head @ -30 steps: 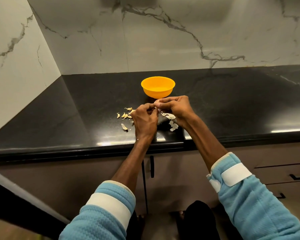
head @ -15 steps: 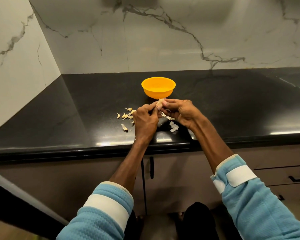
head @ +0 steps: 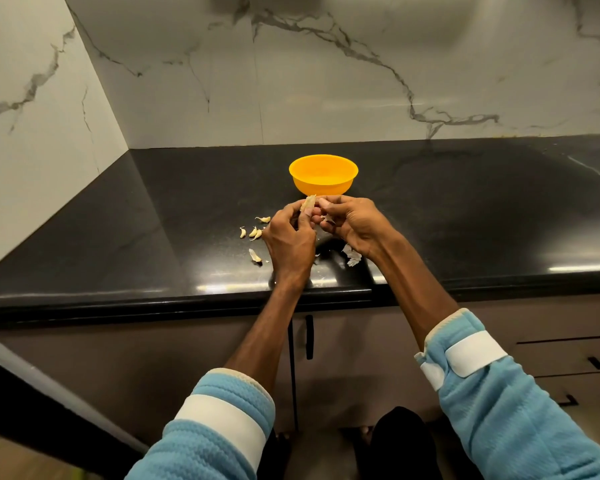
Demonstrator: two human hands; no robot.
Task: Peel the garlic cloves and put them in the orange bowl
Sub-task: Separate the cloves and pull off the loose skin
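Head view: both hands meet over the bench (head: 187,220). The left hand (head: 288,237) pinches a clove (head: 308,203) in its fingertips, with the clove's long axis pointing up and away. The right hand (head: 352,223) has its fingers curled and nips at the clove's skin from the other side.

The bowl (head: 323,187) stands just beyond both sets of fingertips, straight ahead and about equally near each hand. I judge that dropping the clove in needs only a short forward reach.

More cloves (head: 255,233) lie just left of the left hand. Skins (head: 351,255) lie under the right wrist.
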